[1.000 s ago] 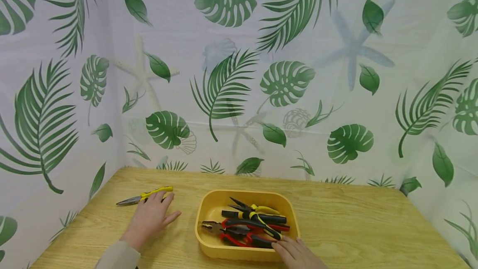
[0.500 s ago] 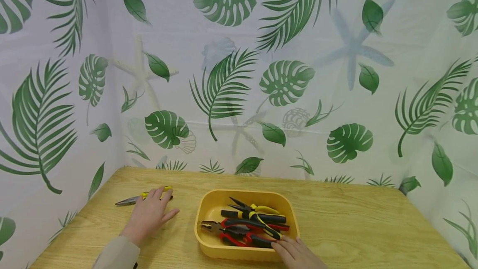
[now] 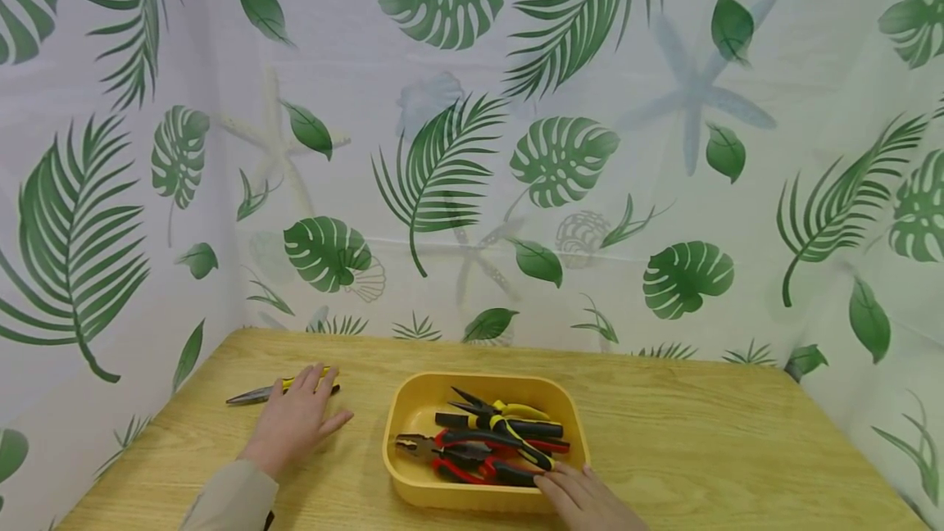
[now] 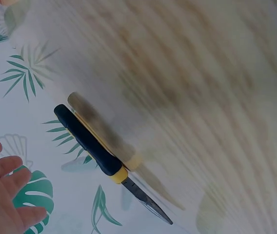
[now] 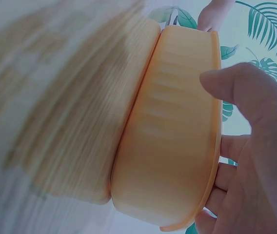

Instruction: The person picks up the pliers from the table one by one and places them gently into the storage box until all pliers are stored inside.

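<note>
Long-nose pliers (image 3: 251, 396) with yellow and black handles lie on the table at left. My left hand (image 3: 291, 424) is over their handles, fingers spread; in the left wrist view the hand (image 4: 4, 192) is apart from the long-nose pliers (image 4: 87, 141). A yellow plastic box (image 3: 487, 378) stands at front centre. My right hand (image 3: 590, 502) rests at its near right corner, relaxed fingers and thumb at the rim. In the box lie yellow-black needle-nose pliers (image 3: 509, 433), red-black combination pliers (image 3: 420, 446) and a black tool with a yellow band (image 3: 542, 428).
The wooden table (image 3: 701, 433) runs back to a white curtain (image 3: 472, 293) printed with green leaves, which also hangs at both sides. In the right wrist view the box's smooth outer wall (image 5: 168, 131) stands on the tabletop.
My left hand has shifted very slightly over the pliers' handles, now covering more of the yellow one. The right hand and the box stay in place; the whole view has drifted slightly.
</note>
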Tool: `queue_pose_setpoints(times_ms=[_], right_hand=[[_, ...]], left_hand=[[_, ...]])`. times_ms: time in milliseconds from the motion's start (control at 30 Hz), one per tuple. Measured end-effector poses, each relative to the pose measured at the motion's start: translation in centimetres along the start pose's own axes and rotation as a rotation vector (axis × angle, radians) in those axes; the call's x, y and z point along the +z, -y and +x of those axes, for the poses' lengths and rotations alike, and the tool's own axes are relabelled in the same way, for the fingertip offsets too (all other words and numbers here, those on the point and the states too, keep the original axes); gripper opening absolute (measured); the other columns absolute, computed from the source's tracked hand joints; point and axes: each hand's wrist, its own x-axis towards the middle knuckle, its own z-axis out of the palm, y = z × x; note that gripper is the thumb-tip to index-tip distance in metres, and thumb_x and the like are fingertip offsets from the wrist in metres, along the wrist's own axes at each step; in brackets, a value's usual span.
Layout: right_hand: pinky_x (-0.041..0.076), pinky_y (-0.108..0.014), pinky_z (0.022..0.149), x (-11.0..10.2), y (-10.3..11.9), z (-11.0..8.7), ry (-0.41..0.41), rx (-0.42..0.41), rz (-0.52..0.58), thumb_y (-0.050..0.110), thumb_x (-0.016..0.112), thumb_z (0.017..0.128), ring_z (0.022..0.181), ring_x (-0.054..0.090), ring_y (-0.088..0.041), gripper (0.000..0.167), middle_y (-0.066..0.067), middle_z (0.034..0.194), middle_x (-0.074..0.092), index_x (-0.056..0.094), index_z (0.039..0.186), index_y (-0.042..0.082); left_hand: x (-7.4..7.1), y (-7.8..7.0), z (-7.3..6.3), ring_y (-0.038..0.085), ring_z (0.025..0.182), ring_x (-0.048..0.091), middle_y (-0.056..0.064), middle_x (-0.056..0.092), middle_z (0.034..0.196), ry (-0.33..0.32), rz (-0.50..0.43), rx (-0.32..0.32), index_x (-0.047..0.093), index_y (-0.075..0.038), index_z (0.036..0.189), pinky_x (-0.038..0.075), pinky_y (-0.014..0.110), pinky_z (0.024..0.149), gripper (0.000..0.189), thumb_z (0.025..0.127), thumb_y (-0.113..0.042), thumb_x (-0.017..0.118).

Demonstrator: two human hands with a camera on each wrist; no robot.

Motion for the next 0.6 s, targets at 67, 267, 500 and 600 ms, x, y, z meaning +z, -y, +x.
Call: queue_pose_setpoints(times_ms=[67,267,500,600], right_hand=[[0.040,-0.052,0.082,-0.01,-0.06,0.01,-0.005,-0.008,0.002,0.057,0.035,0.087,0.109,0.048,-0.027,0.063,-0.006,0.113,0.054,0.051,0.121,0.006],[0.040,-0.052,0.082,-0.02,-0.11,0.03,-0.003,-0.007,0.009,0.057,0.035,0.087,0.109,0.048,-0.027,0.063,-0.006,0.113,0.054,0.051,0.121,0.006],[0.039,-0.052,0.083,-0.16,-0.06,0.05,0.027,0.009,0.030,0.058,0.034,0.087,0.110,0.047,-0.028,0.065,-0.007,0.114,0.053,0.050,0.122,0.006],[0.039,-0.052,0.084,-0.19,0.02,0.04,0.027,0.018,0.033,0.059,0.033,0.087,0.110,0.047,-0.028,0.066,-0.006,0.114,0.054,0.050,0.122,0.006]], left_hand=[[0.06,0.07,0.08,0.037,0.122,0.031,0.023,0.035,0.133,0.031,-0.014,-0.013,0.038,0.002,0.132,0.023,0.062,0.091,0.069,0.086,-0.049,0.047],[0.14,0.18,0.17,0.038,0.124,0.028,0.024,0.031,0.135,0.086,-0.049,-0.040,0.035,0.003,0.133,0.020,0.063,0.091,0.072,0.086,-0.051,0.045],[0.33,0.24,0.08,0.039,0.124,0.026,0.024,0.028,0.137,0.143,-0.110,-0.064,0.032,0.004,0.134,0.016,0.065,0.091,0.074,0.087,-0.052,0.044],[0.38,0.30,0.06,0.040,0.124,0.025,0.024,0.028,0.137,0.161,-0.110,-0.071,0.033,0.004,0.134,0.015,0.066,0.091,0.075,0.087,-0.053,0.043]])
